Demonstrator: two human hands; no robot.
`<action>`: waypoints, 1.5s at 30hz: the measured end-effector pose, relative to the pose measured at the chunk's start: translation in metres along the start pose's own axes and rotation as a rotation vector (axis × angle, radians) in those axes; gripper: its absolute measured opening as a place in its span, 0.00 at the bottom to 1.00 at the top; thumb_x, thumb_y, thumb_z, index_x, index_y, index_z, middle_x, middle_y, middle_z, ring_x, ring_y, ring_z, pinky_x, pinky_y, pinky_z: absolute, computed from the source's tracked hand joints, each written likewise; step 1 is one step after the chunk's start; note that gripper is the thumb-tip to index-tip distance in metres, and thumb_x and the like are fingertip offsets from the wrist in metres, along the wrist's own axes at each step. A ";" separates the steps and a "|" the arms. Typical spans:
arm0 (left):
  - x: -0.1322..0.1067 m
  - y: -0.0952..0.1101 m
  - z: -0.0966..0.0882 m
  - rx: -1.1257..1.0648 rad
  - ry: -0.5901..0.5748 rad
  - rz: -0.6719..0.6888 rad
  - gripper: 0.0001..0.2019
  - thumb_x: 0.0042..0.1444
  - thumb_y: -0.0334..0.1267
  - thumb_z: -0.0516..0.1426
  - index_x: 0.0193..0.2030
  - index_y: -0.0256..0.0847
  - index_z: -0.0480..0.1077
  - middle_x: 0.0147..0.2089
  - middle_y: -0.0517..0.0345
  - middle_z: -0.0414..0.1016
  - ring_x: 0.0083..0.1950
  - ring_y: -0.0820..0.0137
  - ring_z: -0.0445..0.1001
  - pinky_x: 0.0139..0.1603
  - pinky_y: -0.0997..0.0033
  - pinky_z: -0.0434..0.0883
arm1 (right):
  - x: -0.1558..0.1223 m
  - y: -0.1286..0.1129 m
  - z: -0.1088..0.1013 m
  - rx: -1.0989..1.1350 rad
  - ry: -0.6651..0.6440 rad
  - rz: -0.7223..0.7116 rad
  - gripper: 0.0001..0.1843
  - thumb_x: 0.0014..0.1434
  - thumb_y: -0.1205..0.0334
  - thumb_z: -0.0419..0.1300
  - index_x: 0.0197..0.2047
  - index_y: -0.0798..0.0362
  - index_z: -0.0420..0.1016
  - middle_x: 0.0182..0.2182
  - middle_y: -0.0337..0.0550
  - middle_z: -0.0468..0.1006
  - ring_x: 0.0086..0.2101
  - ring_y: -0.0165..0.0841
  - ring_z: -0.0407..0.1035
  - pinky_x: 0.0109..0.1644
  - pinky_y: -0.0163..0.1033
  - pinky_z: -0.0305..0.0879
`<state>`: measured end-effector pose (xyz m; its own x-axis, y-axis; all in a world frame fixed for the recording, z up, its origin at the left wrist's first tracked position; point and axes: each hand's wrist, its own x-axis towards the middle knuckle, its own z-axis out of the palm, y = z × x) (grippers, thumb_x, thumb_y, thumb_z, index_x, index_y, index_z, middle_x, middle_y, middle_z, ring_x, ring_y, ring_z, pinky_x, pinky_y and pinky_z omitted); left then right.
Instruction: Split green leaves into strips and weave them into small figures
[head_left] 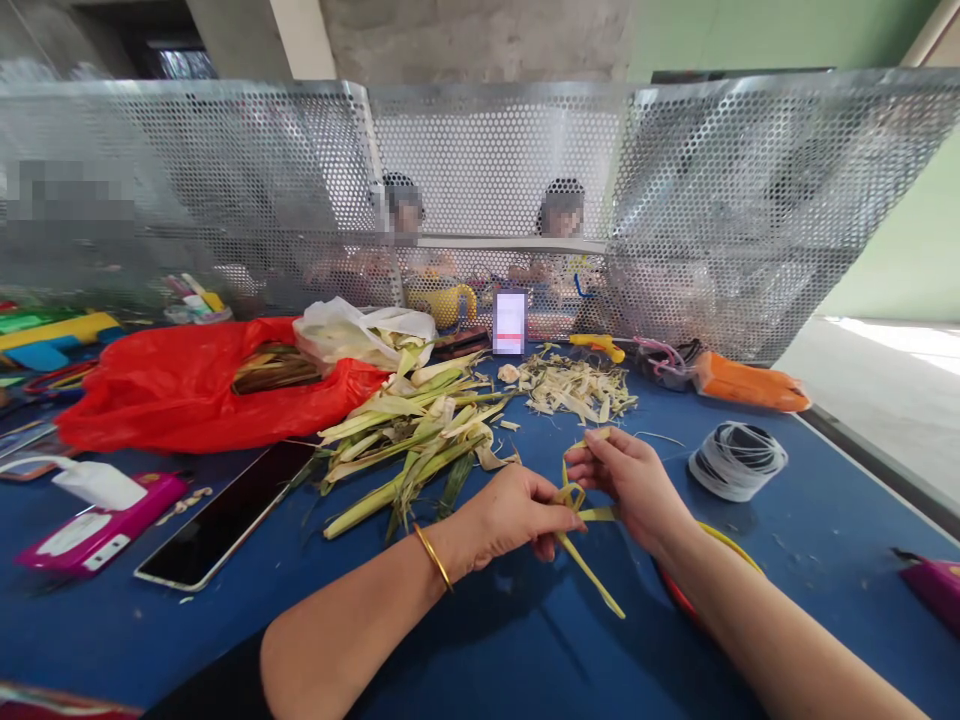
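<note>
My left hand (pixel 517 515) and my right hand (pixel 634 480) meet over the blue table (pixel 825 530), both pinched on a folded yellow-green palm leaf strip (pixel 581 505). The strip forms a small knot between the fingers, and one long end trails down toward me. A thin gold bangle sits on my left wrist. Just beyond my left hand lies a pile of green and pale palm leaves (pixel 409 435).
Leaf trimmings (pixel 574 385) lie farther back. A red plastic bag (pixel 172 385), a white bag (pixel 360 335), a dark tablet (pixel 225 515) and a pink phone (pixel 97 535) lie left. A coil of wire (pixel 736 460) and an orange tool (pixel 750 383) sit right. Two people sit behind perforated metal screens (pixel 487 160).
</note>
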<state>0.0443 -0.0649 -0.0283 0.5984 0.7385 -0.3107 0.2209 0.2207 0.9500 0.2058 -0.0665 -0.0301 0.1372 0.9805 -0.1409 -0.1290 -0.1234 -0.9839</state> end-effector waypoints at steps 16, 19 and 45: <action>0.007 0.000 -0.012 -0.252 0.135 -0.092 0.12 0.42 0.41 0.64 0.30 0.33 0.77 0.20 0.59 0.72 0.20 0.76 0.69 0.23 0.77 0.64 | 0.000 -0.006 -0.016 -1.167 0.081 -0.939 0.09 0.63 0.62 0.54 0.35 0.51 0.74 0.34 0.45 0.76 0.37 0.38 0.68 0.44 0.43 0.60; 0.013 -0.005 -0.012 -0.379 0.204 -0.080 0.10 0.41 0.39 0.64 0.27 0.33 0.74 0.21 0.59 0.72 0.21 0.75 0.69 0.25 0.75 0.66 | -0.015 -0.013 -0.008 -1.193 0.012 -1.200 0.08 0.64 0.65 0.53 0.40 0.51 0.75 0.35 0.45 0.75 0.37 0.37 0.67 0.44 0.43 0.58; 0.016 -0.004 -0.021 -0.295 0.306 0.039 0.16 0.40 0.44 0.69 0.27 0.34 0.72 0.24 0.59 0.74 0.26 0.74 0.71 0.30 0.74 0.68 | -0.039 0.023 0.022 -1.214 -0.279 -1.276 0.14 0.67 0.69 0.47 0.30 0.54 0.67 0.23 0.40 0.72 0.25 0.32 0.63 0.36 0.40 0.53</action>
<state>0.0362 -0.0408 -0.0363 0.3363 0.8949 -0.2935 -0.0538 0.3294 0.9426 0.1756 -0.1041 -0.0444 -0.6078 0.5277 0.5933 0.6573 0.7536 0.0032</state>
